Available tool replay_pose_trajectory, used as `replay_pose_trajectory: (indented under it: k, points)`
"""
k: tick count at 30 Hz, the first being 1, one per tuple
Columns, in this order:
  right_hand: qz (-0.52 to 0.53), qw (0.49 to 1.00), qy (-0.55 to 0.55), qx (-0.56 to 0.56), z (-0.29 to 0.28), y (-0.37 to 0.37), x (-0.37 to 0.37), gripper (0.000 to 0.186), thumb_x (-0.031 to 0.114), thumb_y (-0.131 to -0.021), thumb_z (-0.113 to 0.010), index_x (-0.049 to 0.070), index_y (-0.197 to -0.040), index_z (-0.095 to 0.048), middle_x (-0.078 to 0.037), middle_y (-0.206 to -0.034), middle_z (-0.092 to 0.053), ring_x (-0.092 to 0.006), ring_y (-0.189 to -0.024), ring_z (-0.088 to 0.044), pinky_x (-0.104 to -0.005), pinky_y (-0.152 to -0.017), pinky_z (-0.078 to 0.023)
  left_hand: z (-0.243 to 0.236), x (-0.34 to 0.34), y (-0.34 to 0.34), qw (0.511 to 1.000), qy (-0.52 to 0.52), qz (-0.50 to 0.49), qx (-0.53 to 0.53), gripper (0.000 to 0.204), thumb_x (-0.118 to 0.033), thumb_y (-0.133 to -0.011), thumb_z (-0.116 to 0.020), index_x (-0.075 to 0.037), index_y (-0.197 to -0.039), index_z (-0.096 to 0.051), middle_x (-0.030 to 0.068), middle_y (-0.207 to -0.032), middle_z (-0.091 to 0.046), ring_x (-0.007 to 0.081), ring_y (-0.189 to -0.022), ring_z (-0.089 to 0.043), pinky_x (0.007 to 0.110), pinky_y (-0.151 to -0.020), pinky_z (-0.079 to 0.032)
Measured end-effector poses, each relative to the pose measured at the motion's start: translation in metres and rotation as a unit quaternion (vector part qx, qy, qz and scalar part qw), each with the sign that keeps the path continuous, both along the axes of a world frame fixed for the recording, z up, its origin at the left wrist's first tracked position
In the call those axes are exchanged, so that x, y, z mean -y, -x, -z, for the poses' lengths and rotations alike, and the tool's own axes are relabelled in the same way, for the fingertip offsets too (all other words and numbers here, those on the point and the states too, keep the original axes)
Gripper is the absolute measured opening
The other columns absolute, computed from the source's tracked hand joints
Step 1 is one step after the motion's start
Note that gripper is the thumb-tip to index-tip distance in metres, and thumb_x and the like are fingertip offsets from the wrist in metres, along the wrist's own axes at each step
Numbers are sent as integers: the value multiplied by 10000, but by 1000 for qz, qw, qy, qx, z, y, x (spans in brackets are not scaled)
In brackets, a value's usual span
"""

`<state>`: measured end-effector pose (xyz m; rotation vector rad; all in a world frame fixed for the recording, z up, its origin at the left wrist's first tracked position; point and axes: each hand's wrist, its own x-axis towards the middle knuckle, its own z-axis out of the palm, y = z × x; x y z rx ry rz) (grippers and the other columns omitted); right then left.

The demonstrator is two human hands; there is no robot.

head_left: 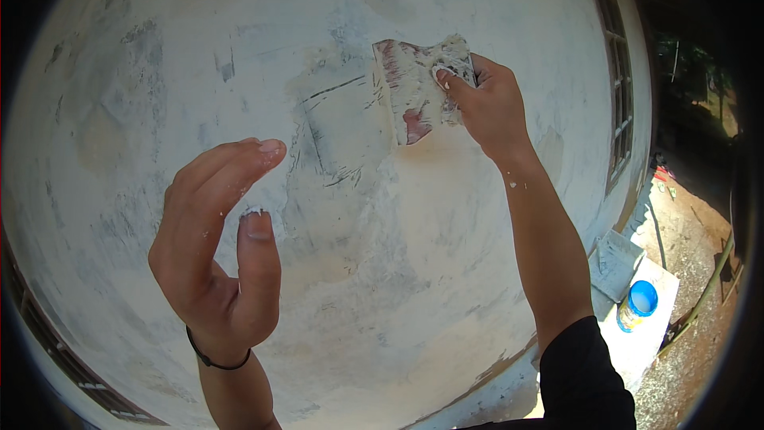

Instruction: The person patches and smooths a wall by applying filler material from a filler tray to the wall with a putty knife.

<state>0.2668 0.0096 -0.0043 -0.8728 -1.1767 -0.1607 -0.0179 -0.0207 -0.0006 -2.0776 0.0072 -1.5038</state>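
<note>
While pinching a putty-caked scraper plate (410, 80) in the right hand (495, 107), upper right of the grey wall patch (338, 147), got its near-upright edge leftward of those fingers; got left hand (211, 243) loosely curled, empty, lower left.

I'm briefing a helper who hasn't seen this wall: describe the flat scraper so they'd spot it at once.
Along the pale, patchy wall, look just right of centre near the top. There the right hand grips the scraper by its right edge, thumb on its face. Unlike the blue-rimmed bucket at lower right, it is flat, roughly four-sided, and smeared whitish over reddish patches.
</note>
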Motion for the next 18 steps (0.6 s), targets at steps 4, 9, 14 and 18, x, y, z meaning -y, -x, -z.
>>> replay_pose_trajectory:
  k: [4,9,14,18]
  points:
    - [297,946,-40,123,-10,28,13,80,71,-783,-606,-9,-788,-605,-103,-670,-630,-223,-573,-581,-354,-521,-442,0,1,3,1000,-11,-2,-6,329,-25,-741,-496,22,-1031,-643,157,-995,-681,300,-941,-643,359,-830,-507]
    - [422,811,-158,373,54,123,-43,161,53,-666,-611,11,-817,-573,-88,-707,-558,-168,-631,-529,-247,-477,-436,0,9,3,1000,-7,5,15,329,-32,-744,-489,27,-1028,-642,166,-991,-678,305,-942,-642,365,-830,-508]
    - [83,940,-113,312,75,139,8,131,38,-727,-625,-7,-839,-574,-129,-718,-605,-236,-654,-582,-322,-486,-460,1,8,5,1000,-5,1,2,324,-36,-748,-485,29,-1025,-640,168,-998,-675,307,-947,-642,368,-829,-507]
    - [-43,965,139,217,19,82,13,168,120,-843,-623,-41,-816,-584,-194,-642,-609,-321,-541,-577,-393,-532,-444,4,6,11,1000,-6,-15,3,323,-41,-750,-489,26,-1027,-642,165,-995,-677,306,-945,-643,369,-830,-508]
